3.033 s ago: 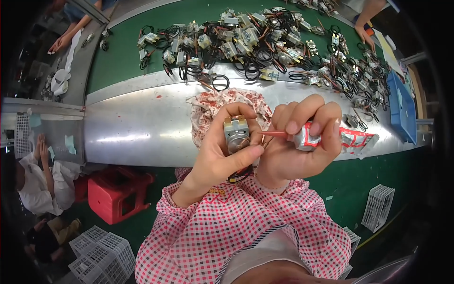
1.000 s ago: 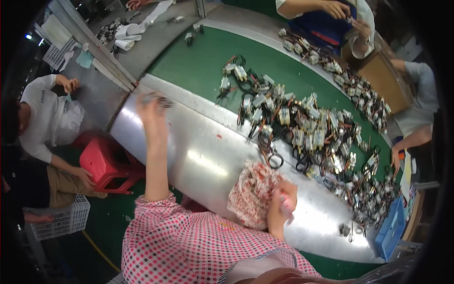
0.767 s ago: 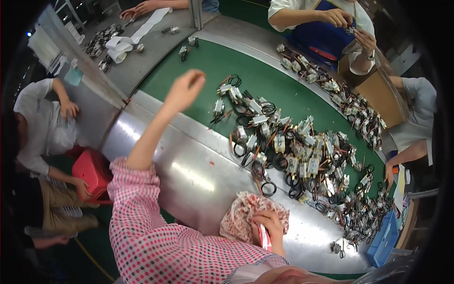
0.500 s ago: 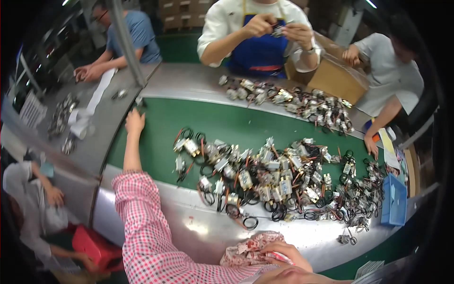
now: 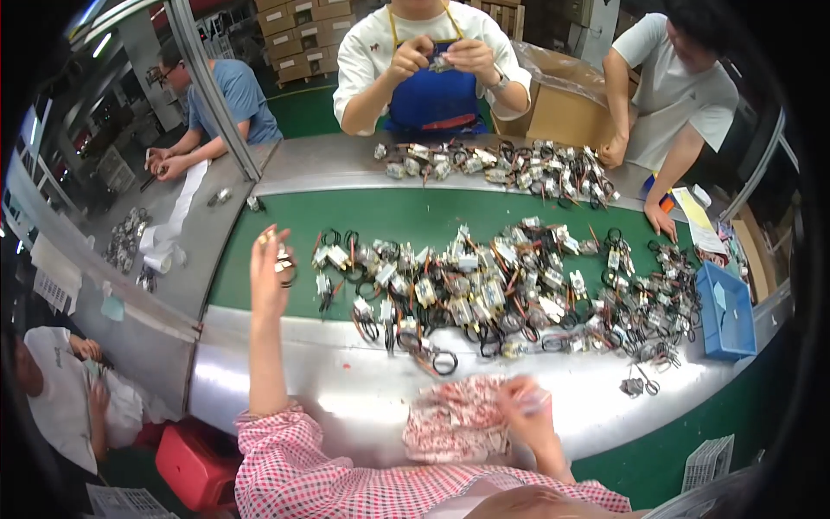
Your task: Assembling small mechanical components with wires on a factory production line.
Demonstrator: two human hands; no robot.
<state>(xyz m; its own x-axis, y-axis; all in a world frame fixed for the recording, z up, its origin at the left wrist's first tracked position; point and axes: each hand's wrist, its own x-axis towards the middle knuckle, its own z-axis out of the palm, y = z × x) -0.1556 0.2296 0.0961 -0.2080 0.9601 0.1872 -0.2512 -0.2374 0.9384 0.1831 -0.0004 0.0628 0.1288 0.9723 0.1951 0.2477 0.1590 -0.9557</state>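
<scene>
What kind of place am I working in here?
Likely a factory assembly line: a green conveyor belt strewn with small wired parts, workers handling them, cardboard boxes stacked behind.

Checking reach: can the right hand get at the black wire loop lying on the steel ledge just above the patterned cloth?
Probably yes. The right hand rests on the patterned cloth, and the black wire loop lies close above it on the steel ledge, nothing between.

My left hand is stretched far forward on a straight arm, fingers curled shut around something small. My right hand sits close in, blurred, fingers loosely bent, wrist low.
</scene>
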